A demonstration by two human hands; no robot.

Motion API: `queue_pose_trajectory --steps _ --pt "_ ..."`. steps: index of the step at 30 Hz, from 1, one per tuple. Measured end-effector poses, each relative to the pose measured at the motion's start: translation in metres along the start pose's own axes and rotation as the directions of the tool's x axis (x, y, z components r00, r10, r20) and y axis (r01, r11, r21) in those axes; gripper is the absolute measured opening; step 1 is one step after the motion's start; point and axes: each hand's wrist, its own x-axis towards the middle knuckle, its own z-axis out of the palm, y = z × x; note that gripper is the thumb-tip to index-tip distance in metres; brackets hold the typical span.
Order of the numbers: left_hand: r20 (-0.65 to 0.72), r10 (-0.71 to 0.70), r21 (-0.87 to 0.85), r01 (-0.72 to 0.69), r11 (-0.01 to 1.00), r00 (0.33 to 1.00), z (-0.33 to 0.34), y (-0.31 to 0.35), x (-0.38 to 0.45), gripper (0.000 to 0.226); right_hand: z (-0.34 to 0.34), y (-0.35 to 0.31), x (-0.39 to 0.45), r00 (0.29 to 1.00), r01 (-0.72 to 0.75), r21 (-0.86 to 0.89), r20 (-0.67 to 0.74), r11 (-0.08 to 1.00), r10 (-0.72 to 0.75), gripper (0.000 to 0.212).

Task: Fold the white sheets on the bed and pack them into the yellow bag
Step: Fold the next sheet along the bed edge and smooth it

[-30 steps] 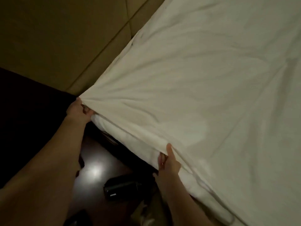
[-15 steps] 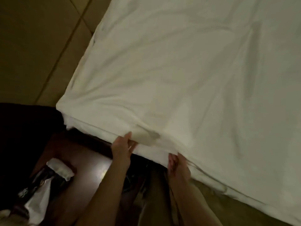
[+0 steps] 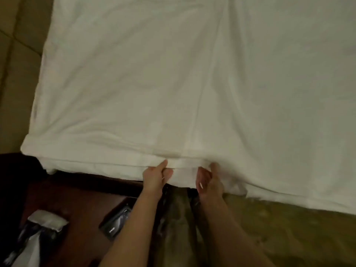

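Head view: white sheet (image 3: pixel 192 83) is lying spread over the bed, filling most of the frame, wrinkled, with its near edge hanging over the bed's side toward the person. Left hand (image 3: pixel 156 177) is pinching that near edge, thumb on top and fingers curled under the hem. Right hand (image 3: pixel 209 182) is gripping the same edge just to the right of the left hand, fingers curled into the fabric, thumb up against the fold. Both hands are sitting close together, near the middle of the sheet's near edge. Below the sheet's left end a dark wooden nightstand (image 3: pixel 77 199) is standing, with a black box (image 3: pixel 115 222) on it just left of the left forearm and a dark packet with a white top (image 3: pixel 41 230) further left. Below the sheet's right part, tan floor (image 3: pixel 289 232) is showing. Yellow bag is not showing in this view.
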Motion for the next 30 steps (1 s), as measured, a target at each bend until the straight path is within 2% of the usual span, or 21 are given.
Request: queue_pose_trajectory --steps 3,6,9,11,14,16,17,19,21,25,28,30 --pt "0.073 0.044 -0.035 -0.042 0.999 0.996 -0.011 -0.002 0.002 0.019 -0.002 -0.016 -0.003 1.0 0.014 0.034 0.025 0.999 -0.015 0.009" --pt "0.084 0.007 -0.095 0.001 0.995 0.996 -0.02 -0.013 -0.003 0.013 -0.021 -0.018 -0.005 1.0 0.005 -0.081 0.028 0.997 -0.002 0.005" --pt "-0.072 0.004 -0.041 -0.007 0.999 0.997 -0.013 -0.017 -0.009 0.01 -0.048 -0.006 0.003 0.998 -0.06 -0.192 -0.004 0.98 0.06 0.015" --pt "-0.214 0.085 -0.023 -0.092 0.995 0.973 0.002 -0.008 -0.014 0.007 -0.046 -0.009 0.002 0.993 -0.092 -0.234 0.047 0.968 0.106 0.02" --pt "-0.442 0.298 0.086 -0.291 0.953 0.846 0.012 0.006 -0.015 0.032 -0.027 -0.025 -0.003 0.961 -0.059 -0.308 0.239 0.95 0.138 0.017" --pt "-0.531 0.36 0.148 -0.335 0.931 0.767 0.01 0.009 -0.019 0.04 -0.018 -0.034 -0.002 0.94 -0.036 -0.36 0.303 0.932 0.154 0.019" --pt "-0.524 0.363 0.161 -0.328 0.931 0.771 0.008 0.009 -0.02 0.037 -0.017 -0.036 0.001 0.944 -0.038 -0.389 0.289 0.921 0.161 0.019" --pt "-0.403 0.341 0.181 -0.291 0.939 0.849 0.004 0.008 -0.018 0.031 -0.016 -0.036 0.006 0.956 -0.041 -0.462 0.239 0.886 0.169 0.021" --pt "-0.307 0.31 0.227 -0.247 0.942 0.9 0.003 0.013 -0.015 0.037 -0.013 -0.036 0.006 0.962 -0.077 -0.508 0.188 0.858 0.197 0.031" --pt "-0.322 0.272 0.304 -0.173 0.937 0.907 0.005 0.034 -0.006 0.025 -0.005 -0.037 0.009 0.97 -0.134 -0.521 0.107 0.843 0.22 0.03" --pt "-0.291 0.216 0.25 -0.144 0.958 0.932 0.006 0.047 0.001 0.021 0.004 -0.038 0.013 0.958 -0.194 -0.397 0.118 0.897 0.26 0.02" --pt "-0.24 0.18 0.234 -0.123 0.964 0.954 0.003 0.049 0.004 0.02 0.007 -0.035 0.011 0.972 -0.165 -0.38 0.092 0.91 0.214 0.019"
